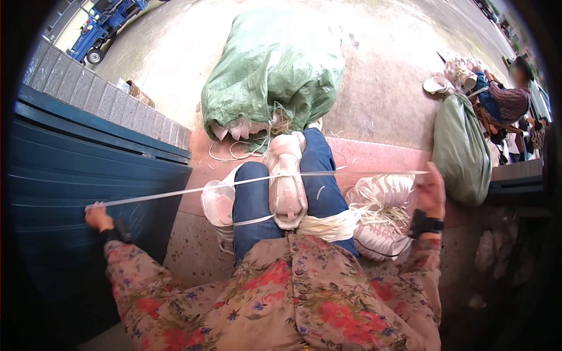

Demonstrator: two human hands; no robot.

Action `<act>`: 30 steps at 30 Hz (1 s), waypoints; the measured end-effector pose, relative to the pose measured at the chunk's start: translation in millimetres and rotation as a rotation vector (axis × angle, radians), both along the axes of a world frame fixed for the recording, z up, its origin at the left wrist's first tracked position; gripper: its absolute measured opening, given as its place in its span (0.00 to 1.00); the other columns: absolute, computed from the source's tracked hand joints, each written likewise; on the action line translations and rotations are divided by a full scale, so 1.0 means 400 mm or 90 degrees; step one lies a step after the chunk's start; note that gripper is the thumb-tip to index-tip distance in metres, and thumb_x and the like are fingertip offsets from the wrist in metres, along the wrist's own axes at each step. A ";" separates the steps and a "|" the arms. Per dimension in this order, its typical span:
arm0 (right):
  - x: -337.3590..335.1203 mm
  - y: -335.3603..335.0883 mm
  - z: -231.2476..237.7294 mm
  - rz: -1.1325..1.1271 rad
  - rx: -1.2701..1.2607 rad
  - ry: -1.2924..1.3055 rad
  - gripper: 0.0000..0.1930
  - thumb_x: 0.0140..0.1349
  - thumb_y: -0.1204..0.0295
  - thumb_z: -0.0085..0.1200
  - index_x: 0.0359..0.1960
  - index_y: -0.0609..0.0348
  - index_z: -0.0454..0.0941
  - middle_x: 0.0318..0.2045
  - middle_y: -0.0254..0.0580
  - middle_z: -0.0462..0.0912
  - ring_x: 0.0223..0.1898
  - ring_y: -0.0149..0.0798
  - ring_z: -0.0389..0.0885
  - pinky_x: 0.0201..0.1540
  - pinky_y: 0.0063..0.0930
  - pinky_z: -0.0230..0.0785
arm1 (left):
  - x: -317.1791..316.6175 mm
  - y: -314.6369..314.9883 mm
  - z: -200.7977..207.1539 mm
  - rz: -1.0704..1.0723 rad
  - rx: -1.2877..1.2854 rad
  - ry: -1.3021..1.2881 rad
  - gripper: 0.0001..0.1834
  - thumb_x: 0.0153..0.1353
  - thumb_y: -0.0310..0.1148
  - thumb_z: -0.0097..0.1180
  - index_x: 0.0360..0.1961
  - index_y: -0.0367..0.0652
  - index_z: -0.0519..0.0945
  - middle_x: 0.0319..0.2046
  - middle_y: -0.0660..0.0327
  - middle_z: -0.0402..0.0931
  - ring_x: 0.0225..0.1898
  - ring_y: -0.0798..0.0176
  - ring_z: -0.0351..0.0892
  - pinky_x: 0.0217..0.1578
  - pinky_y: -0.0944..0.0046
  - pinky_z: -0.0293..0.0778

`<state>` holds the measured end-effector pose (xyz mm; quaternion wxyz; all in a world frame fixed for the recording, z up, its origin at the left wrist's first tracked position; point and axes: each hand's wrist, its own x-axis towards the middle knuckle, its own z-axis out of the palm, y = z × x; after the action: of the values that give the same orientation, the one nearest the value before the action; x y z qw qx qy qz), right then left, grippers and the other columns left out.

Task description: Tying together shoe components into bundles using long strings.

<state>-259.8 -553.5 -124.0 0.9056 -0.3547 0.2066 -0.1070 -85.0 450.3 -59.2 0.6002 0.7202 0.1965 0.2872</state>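
Observation:
A pale pink sneaker (288,196) lies between my thighs on blue trousers. A long white shoelace (193,191) is stretched across it, nearly straight from side to side. Far out at the left, my left hand (98,217) is closed on one end of the lace, in front of the dark blue panel. On the right, my right hand (431,194) holds the other end by the fingertips, slightly blurred. A bundle of cream laces (329,227) rests over my right thigh. Another sneaker (219,203) stands beside my left leg.
Several pale sneakers (381,235) with loose laces lie right of my legs. Ahead stands a large green sack (275,64), shoes showing at its mouth. A second green sack (462,149) and a seated person (508,105) are at the right. The blue panel (88,169) borders my left.

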 end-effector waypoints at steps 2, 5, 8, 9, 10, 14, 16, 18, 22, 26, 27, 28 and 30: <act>-0.062 -0.079 0.111 -0.146 0.022 -0.036 0.05 0.62 0.74 0.42 0.35 0.58 0.70 0.15 0.25 0.54 0.16 0.23 0.53 0.22 0.17 0.53 | -0.007 -0.002 -0.031 0.173 -0.142 0.000 0.12 0.61 0.32 0.37 0.32 0.35 0.70 0.39 0.53 0.73 0.39 0.58 0.76 0.36 0.66 0.76; -0.098 -0.192 0.222 -0.193 0.009 -0.154 0.09 0.63 0.75 0.38 0.44 0.61 0.66 0.19 0.27 0.59 0.18 0.24 0.55 0.24 0.16 0.55 | -0.022 0.060 0.044 0.248 -0.199 -0.019 0.11 0.62 0.35 0.36 0.36 0.40 0.68 0.37 0.59 0.74 0.34 0.61 0.76 0.29 0.69 0.75; -0.088 -0.376 0.177 -0.128 0.122 -0.296 0.13 0.64 0.77 0.36 0.50 0.62 0.64 0.26 0.33 0.68 0.25 0.26 0.64 0.25 0.16 0.58 | -0.065 0.131 0.216 -0.401 0.033 -0.056 0.07 0.60 0.34 0.35 0.35 0.50 0.67 0.16 0.69 0.51 0.14 0.72 0.52 0.13 0.73 0.49; -0.109 -0.348 0.299 -0.116 0.064 -0.317 0.14 0.64 0.77 0.36 0.51 0.62 0.63 0.32 0.36 0.70 0.32 0.27 0.68 0.26 0.15 0.59 | 0.024 -0.013 0.047 -0.253 -0.169 0.017 0.09 0.61 0.35 0.34 0.37 0.48 0.68 0.16 0.70 0.54 0.13 0.74 0.55 0.12 0.73 0.51; -0.131 -0.330 0.350 -0.115 0.048 -0.346 0.15 0.64 0.77 0.36 0.53 0.63 0.62 0.39 0.40 0.72 0.39 0.29 0.71 0.26 0.15 0.60 | 0.106 -0.237 0.028 -0.075 -0.267 0.062 0.08 0.61 0.35 0.39 0.35 0.46 0.70 0.14 0.71 0.55 0.12 0.76 0.55 0.10 0.74 0.52; 0.070 -0.002 0.264 -0.019 -0.415 -0.061 0.19 0.58 0.77 0.45 0.52 0.64 0.63 0.50 0.41 0.69 0.48 0.29 0.70 0.30 0.14 0.66 | 0.087 -0.815 0.059 -0.228 -0.047 0.218 0.04 0.56 0.28 0.50 0.33 0.47 0.70 0.16 0.72 0.61 0.13 0.78 0.58 0.11 0.77 0.56; 0.150 0.211 0.205 0.223 -0.525 0.189 0.16 0.57 0.65 0.50 0.44 0.60 0.70 0.39 0.40 0.76 0.39 0.32 0.76 0.29 0.19 0.71 | 0.061 -1.018 0.007 -0.392 -0.112 0.308 0.14 0.50 0.22 0.47 0.41 0.39 0.70 0.20 0.67 0.68 0.18 0.75 0.67 0.17 0.77 0.64; 0.163 0.348 0.057 0.422 -0.395 0.125 0.13 0.61 0.65 0.45 0.40 0.61 0.73 0.32 0.41 0.78 0.32 0.33 0.79 0.27 0.23 0.73 | 0.025 -1.161 -0.066 -0.577 -0.143 0.387 0.12 0.51 0.24 0.51 0.38 0.35 0.72 0.26 0.61 0.74 0.24 0.68 0.74 0.24 0.73 0.70; 0.190 0.564 -0.065 0.553 -0.567 0.154 0.09 0.60 0.70 0.44 0.33 0.62 0.75 0.27 0.43 0.77 0.29 0.37 0.78 0.29 0.27 0.71 | -0.055 -1.385 -0.105 -0.774 -0.110 0.564 0.08 0.56 0.27 0.49 0.35 0.34 0.72 0.29 0.58 0.75 0.29 0.67 0.76 0.29 0.72 0.73; 0.225 0.609 -0.100 0.399 -1.198 -0.121 0.06 0.49 0.74 0.46 0.23 0.61 0.75 0.24 0.45 0.73 0.29 0.44 0.74 0.30 0.34 0.69 | -0.069 -1.478 -0.169 -0.728 -0.198 0.632 0.07 0.57 0.27 0.46 0.34 0.34 0.72 0.30 0.58 0.75 0.30 0.68 0.76 0.29 0.72 0.72; 0.235 0.616 -0.098 0.389 -1.225 -0.081 0.05 0.47 0.74 0.47 0.19 0.61 0.74 0.23 0.46 0.72 0.30 0.47 0.73 0.30 0.36 0.68 | -0.065 -1.491 -0.180 -0.716 -0.204 0.657 0.07 0.57 0.27 0.46 0.34 0.35 0.72 0.30 0.58 0.74 0.31 0.68 0.75 0.29 0.72 0.71; 0.244 0.620 -0.096 0.389 -1.224 -0.082 0.05 0.47 0.74 0.47 0.19 0.61 0.74 0.23 0.46 0.72 0.30 0.47 0.73 0.30 0.36 0.68 | -0.063 -1.500 -0.188 -0.704 -0.210 0.683 0.06 0.58 0.27 0.45 0.33 0.35 0.72 0.30 0.59 0.74 0.31 0.68 0.75 0.29 0.72 0.71; 0.260 0.623 -0.093 0.403 -1.264 -0.062 0.06 0.47 0.74 0.47 0.17 0.60 0.75 0.24 0.45 0.73 0.31 0.46 0.73 0.30 0.36 0.68 | -0.067 -1.515 -0.204 -0.685 -0.202 0.653 0.06 0.58 0.27 0.45 0.33 0.35 0.72 0.30 0.60 0.73 0.30 0.69 0.74 0.30 0.72 0.71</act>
<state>-155.7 -304.5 -161.1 0.2007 -0.9730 -0.1137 -0.0008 -111.8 -155.5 -140.7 0.5875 0.6650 0.1113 -0.4476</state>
